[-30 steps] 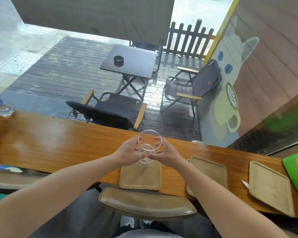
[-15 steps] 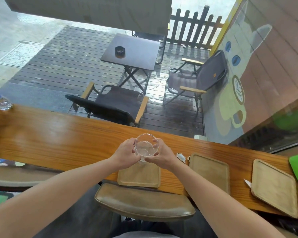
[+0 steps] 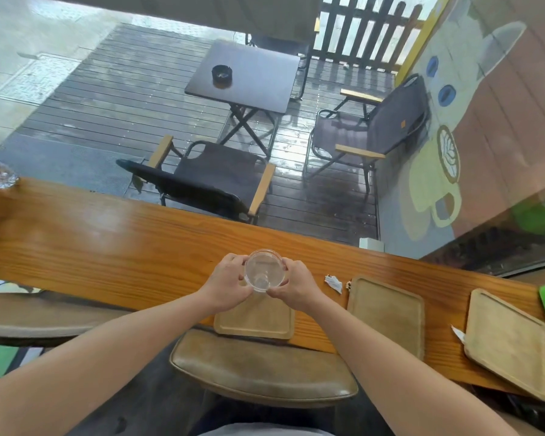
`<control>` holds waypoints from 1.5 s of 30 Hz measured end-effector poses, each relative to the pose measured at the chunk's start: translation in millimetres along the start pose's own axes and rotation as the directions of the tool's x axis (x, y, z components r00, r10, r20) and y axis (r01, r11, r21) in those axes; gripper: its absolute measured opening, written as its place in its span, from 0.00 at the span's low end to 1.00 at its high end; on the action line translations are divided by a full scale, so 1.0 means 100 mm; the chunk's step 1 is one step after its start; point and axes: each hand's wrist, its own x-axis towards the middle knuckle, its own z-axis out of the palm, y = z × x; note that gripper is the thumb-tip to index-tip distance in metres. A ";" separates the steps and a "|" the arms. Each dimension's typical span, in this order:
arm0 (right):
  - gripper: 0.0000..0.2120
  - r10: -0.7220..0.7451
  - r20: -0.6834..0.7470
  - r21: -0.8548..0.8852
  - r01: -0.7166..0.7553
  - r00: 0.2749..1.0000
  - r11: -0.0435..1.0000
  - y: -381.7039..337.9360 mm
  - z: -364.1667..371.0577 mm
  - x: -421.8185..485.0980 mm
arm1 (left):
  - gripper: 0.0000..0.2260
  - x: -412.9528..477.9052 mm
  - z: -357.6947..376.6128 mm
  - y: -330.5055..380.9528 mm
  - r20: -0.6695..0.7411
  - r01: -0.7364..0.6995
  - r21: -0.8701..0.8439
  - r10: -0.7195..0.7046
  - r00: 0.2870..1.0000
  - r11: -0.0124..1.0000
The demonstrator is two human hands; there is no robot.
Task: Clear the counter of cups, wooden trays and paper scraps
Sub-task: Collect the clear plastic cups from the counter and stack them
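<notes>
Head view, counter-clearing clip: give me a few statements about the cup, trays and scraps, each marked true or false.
1. Both hands hold the clear cup. True: the left hand and right hand grip its sides.
2. Two wooden trays lie on the counter. False: there are three, the near tray, the middle tray and the far-right tray.
3. A paper scrap lies between the near tray and the middle tray. True.
4. The cup is full of liquid. False: it looks empty.
5. The trays are stacked. False: they lie apart, side by side.
</notes>
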 end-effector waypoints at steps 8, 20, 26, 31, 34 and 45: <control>0.21 0.022 0.056 -0.017 -0.021 0.998 1.000 0.04 0.03 0.04 | 0.25 0.03 0.06 -0.09 0.036 0.023 -0.020 -0.023 0.999 1.000; 0.40 0.137 0.150 -0.003 -0.138 0.979 0.990 0.14 -0.07 0.07 | 0.34 0.04 0.00 -0.20 0.086 0.137 -0.048 -0.133 0.987 0.989; 0.44 0.167 0.175 0.040 -0.177 0.970 0.983 0.29 0.00 0.09 | 0.33 -0.05 0.11 -0.36 0.095 0.247 -0.122 -0.237 0.967 0.961; 0.45 0.157 0.170 0.097 -0.175 0.973 0.980 0.46 0.19 0.15 | 0.33 -0.10 0.32 -0.50 0.112 0.243 -0.158 -0.227 0.967 0.957; 0.43 0.108 0.146 0.159 -0.131 0.983 0.979 0.56 0.29 0.20 | 0.35 -0.07 0.44 -0.57 0.114 0.242 -0.199 -0.223 0.968 0.950; 0.39 -0.006 0.171 0.336 -0.053 0.985 0.940 0.42 0.24 0.32 | 0.34 0.22 0.47 -0.43 0.070 0.076 -0.294 -0.058 0.996 0.953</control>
